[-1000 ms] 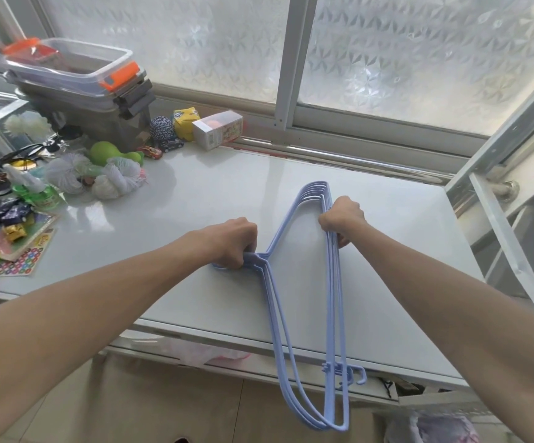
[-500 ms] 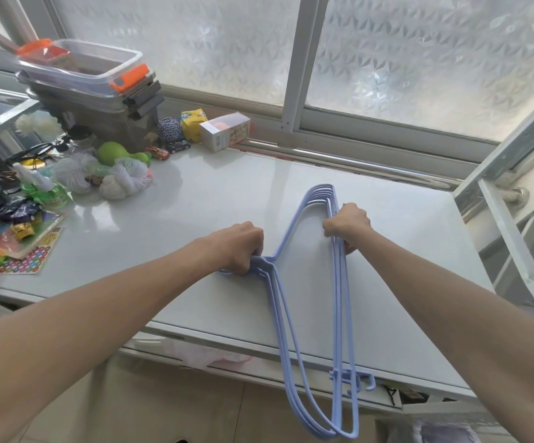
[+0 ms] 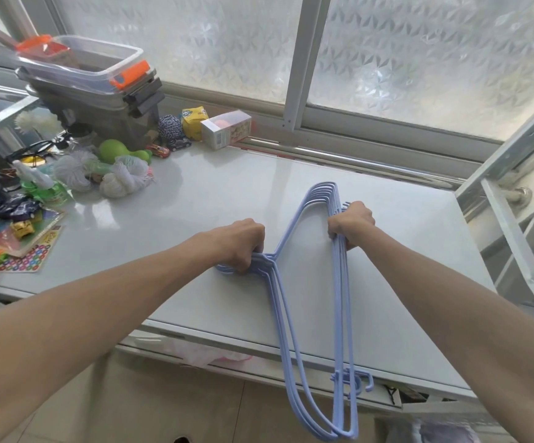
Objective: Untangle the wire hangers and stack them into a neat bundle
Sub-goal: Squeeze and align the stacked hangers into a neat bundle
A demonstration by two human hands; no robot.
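Several light blue hangers (image 3: 344,314) lie stacked together on the white table (image 3: 195,219), with their near ends hanging out past the front edge. My left hand (image 3: 241,244) grips the bunched hooks at the left of the stack. Around the long straight bars on the right side, my right hand (image 3: 352,223) is curled tight. The far rounded corners of the hangers fan slightly apart near the window side.
Clutter fills the table's left side: stacked plastic containers (image 3: 90,78) with orange clips, white mesh balls (image 3: 125,180), a green toy (image 3: 115,150), a small carton (image 3: 225,129), toy cars. A frosted window runs along the back. A metal rack (image 3: 515,225) stands at the right.
Both hands keep their grip on the hangers. The bundle has shifted slightly and the view has moved a little; the far corners look a bit more fanned.
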